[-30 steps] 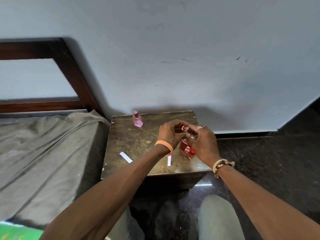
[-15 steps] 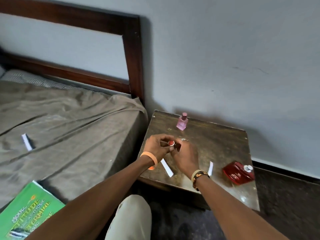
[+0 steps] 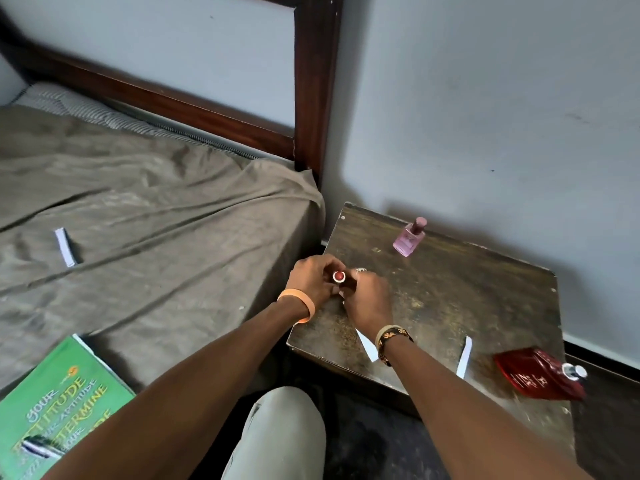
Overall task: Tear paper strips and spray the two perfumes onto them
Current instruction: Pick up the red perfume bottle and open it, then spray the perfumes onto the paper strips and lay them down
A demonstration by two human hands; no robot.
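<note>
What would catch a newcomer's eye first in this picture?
The left hand and right hand meet over the left side of the wooden table, gripping a small red cap. The red perfume bottle lies flat at the table's near right edge, and a bright green book sits on the bed at lower left.

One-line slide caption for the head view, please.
Left hand and right hand hold the red cap at the table; the red bottle lies uncapped, the pink bottle stands capped.
</note>
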